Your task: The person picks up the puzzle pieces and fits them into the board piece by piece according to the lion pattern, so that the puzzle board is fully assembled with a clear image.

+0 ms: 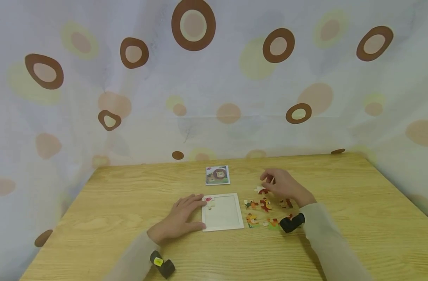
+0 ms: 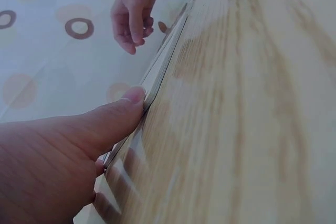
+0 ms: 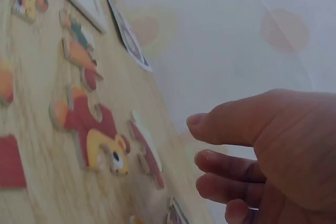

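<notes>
Wooden table (image 1: 129,242) first, backed by a spotted curtain (image 1: 94,97). Near its middle, somewhat toward the near edge, a white puzzle tray (image 1: 240,212), almost bare, with a single piece (image 1: 209,201) seated in its far-left corner. Beyond the tray, toward the far edge, a small lion picture card (image 1: 218,175) lying flat.

Left hand (image 1: 180,220) flat on the wood at the tray's left side, fingers straight, fingertips near the seated piece, thumb (image 2: 121,111) pressed to the tray's rim (image 2: 157,77); gripping nothing, just steadying.

Right hand (image 1: 284,187) just right of the tray, poised over the far end of the loose pieces (image 1: 265,204), fingers loosely bent and spread, thumb apart from them in the wrist view (image 3: 273,150); nothing visibly held. Right beneath the fingertips, a white-and-red piece (image 1: 261,190); beside it, a red piece with a yellow face (image 3: 94,135). Others scattered between that hand and the near edge, all apart from the tray.

Judged from this: early in the fill, at the choosing stage. Next move calls for a clean pinch on one piece by its edges, a check against the card, then a level carry to the matching spot beside the seated piece, with the tray kept pinned
</notes>
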A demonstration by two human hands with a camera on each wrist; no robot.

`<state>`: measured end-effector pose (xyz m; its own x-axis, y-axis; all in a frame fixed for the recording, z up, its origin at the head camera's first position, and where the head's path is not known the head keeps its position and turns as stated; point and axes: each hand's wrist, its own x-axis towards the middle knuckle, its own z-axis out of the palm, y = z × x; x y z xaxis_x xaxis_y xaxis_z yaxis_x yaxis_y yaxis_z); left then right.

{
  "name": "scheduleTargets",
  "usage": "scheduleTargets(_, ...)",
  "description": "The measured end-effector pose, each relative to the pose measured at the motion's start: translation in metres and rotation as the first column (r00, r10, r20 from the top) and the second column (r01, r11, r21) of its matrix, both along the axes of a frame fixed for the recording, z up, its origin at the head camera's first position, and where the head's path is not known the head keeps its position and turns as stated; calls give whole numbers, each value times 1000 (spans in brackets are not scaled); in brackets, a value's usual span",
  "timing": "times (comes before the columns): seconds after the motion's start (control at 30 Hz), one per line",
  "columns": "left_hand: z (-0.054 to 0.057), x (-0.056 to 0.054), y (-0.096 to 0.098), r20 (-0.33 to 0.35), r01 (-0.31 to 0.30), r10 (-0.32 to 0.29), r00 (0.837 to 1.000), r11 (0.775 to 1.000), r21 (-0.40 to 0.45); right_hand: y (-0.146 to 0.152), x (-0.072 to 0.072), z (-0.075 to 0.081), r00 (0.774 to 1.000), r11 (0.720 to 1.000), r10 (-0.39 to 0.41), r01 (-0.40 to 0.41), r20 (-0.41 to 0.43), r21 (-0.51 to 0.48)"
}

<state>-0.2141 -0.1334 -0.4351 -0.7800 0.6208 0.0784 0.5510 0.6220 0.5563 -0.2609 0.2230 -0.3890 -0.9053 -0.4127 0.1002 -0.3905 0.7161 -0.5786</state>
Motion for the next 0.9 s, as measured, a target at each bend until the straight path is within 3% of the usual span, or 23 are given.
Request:
scheduleTargets(0.33,0,1,-3,-2,0,0,1000,1000,0,1,-2,-6,999,995,2,1,-34,101)
scheduleTargets(0.63,-2,0,-1,3,10,-10,1000,1000,-8,4,-2,-19,999,996,8,-11,32,88)
scheduleTargets(0.9,-1,0,-2,-20,7,-7,1000,1000,-11,2,-3,-17,1000,998,15,-16,17,67)
